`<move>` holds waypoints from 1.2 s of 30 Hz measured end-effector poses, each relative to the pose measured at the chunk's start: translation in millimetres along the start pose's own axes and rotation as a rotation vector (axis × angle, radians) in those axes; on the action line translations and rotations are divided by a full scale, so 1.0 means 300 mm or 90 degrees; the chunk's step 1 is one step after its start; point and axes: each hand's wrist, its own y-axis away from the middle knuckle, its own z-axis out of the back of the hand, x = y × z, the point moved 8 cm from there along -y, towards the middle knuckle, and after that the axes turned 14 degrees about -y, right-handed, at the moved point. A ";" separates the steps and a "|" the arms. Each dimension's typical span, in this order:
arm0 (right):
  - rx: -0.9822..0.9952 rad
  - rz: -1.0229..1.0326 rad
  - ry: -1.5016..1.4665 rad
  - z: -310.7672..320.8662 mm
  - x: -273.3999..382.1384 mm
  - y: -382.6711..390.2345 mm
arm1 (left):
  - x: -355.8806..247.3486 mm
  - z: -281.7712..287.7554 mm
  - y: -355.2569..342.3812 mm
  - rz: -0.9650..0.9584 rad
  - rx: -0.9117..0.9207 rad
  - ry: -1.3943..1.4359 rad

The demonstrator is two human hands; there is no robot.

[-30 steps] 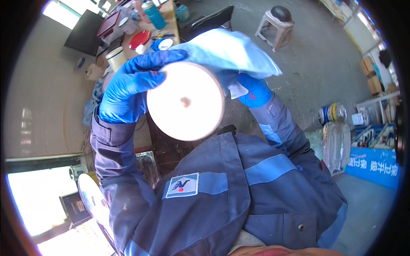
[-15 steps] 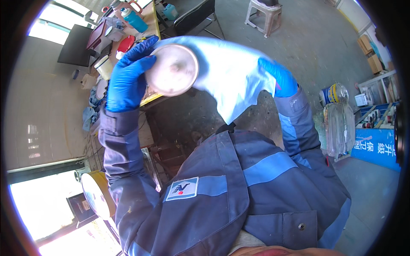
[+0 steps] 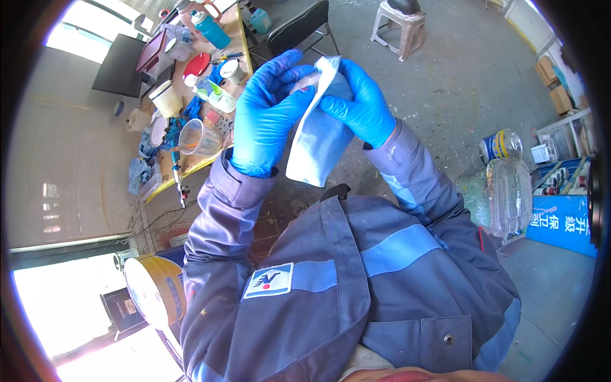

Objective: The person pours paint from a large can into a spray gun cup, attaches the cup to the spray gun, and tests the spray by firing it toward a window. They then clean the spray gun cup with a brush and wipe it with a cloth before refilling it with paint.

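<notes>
My gloved left hand [image 3: 264,118] is curled around a round, pale disc [image 3: 308,81], of which only a small part shows between its fingers. A light blue-white wiping cloth [image 3: 318,146] is folded over the disc and hangs down below it. My gloved right hand [image 3: 364,105] pinches the cloth from the other side, its thumb pressed against the front of the fold. Both hands are held close together in front of my chest. The cloth hides most of the disc.
A cluttered workbench [image 3: 223,149] on the left bears a clear plastic cup [image 3: 200,137], a turquoise bottle [image 3: 211,30] and a blue tool with a metal end [image 3: 181,184]. A black chair [image 3: 299,28] and a plastic stool [image 3: 401,28] stand beyond. A large bucket [image 3: 156,290] stands lower left.
The disc has turned from face-on to mostly hidden. My hands have come together, and the spread cloth is now folded around the disc. My left hand has moved right.
</notes>
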 end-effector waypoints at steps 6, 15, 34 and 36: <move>-0.313 -0.156 -0.202 0.127 -0.187 -0.022 | -0.182 0.075 0.148 -0.330 -0.185 -0.408; -0.197 0.038 -0.177 -0.143 -0.176 -0.035 | 0.097 0.098 0.035 -0.258 -0.353 -0.402; -0.025 0.222 -0.089 -0.213 0.034 -0.131 | 0.088 0.226 -0.033 -0.033 -0.352 0.123; -0.030 0.280 -0.032 -0.222 0.062 -0.104 | 0.076 0.214 -0.045 -0.093 -0.339 0.189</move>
